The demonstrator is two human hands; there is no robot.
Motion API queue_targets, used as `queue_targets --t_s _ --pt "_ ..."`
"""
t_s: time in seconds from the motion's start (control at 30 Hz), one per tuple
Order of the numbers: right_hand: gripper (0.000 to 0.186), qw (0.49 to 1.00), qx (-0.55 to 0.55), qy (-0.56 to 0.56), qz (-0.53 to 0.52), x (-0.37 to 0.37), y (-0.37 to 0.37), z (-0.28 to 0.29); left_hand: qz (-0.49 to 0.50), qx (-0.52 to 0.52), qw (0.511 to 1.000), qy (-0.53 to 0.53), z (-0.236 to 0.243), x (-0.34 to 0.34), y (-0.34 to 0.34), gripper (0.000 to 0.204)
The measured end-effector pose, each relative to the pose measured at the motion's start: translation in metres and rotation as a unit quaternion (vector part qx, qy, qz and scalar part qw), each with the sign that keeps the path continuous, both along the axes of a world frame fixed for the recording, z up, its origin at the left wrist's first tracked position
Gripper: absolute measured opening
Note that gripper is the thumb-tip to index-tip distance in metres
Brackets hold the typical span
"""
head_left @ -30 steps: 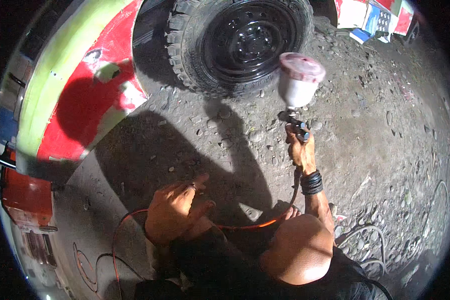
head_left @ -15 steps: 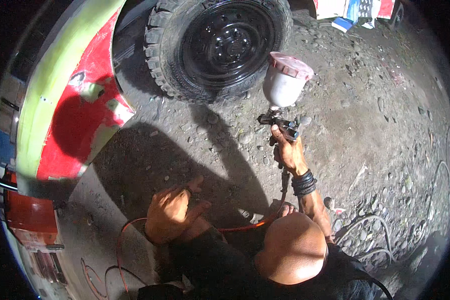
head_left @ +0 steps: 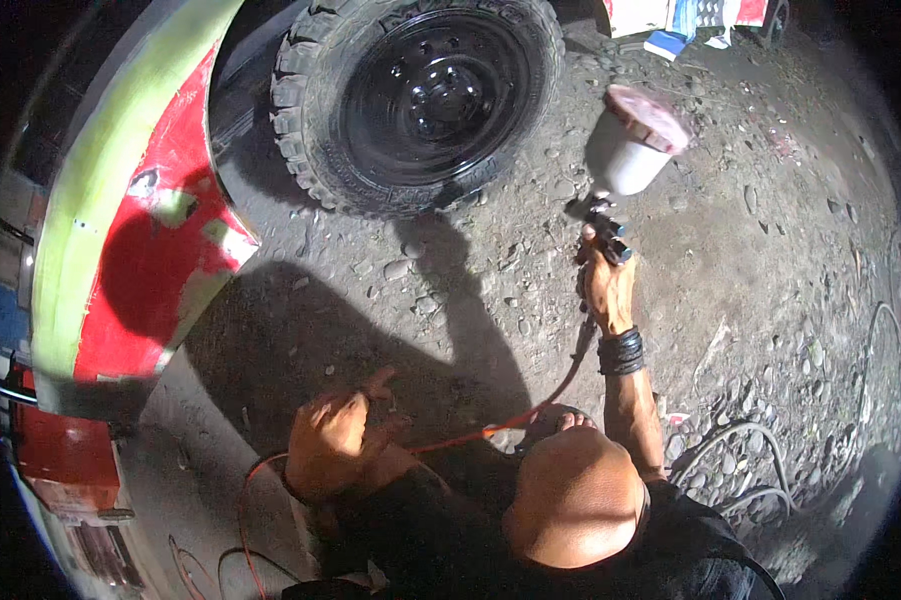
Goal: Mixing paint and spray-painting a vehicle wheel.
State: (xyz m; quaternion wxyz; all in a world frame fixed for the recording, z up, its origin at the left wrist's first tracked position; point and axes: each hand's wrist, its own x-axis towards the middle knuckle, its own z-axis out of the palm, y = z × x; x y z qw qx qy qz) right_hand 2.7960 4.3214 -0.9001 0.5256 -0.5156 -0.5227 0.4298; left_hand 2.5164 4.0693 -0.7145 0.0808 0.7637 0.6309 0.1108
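Below and left of the wheel (head_left: 420, 110), the left hand (head_left: 330, 430) hangs loosely open, nothing seen in it. Below the wheel, an orange hose (head_left: 470, 437) could snag and pull the grip off line. Right of the wheel, the right hand (head_left: 610, 285) grips a spray gun (head_left: 602, 228), whose leaning cup (head_left: 630, 155) could leak if loosely capped. The edge of a red-and-green panel (head_left: 155, 230) bounds the wheel's left; stony ground (head_left: 750, 280) gives swinging room to its right.
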Motion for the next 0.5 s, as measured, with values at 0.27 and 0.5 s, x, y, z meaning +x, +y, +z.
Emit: queue_targets --t_s 0.27,0.5 --pt "0.044 0.999 -0.028 -0.036 0.013 0.008 0.0 0.01 0.013 -0.034 0.999 0.017 -0.006 -0.002 0.002 0.044" --pt "0.034 0.995 0.065 -0.015 -0.068 0.029 0.04 0.052 0.004 -0.022 1.0 -0.005 -0.001 -0.004 -0.003 0.045"
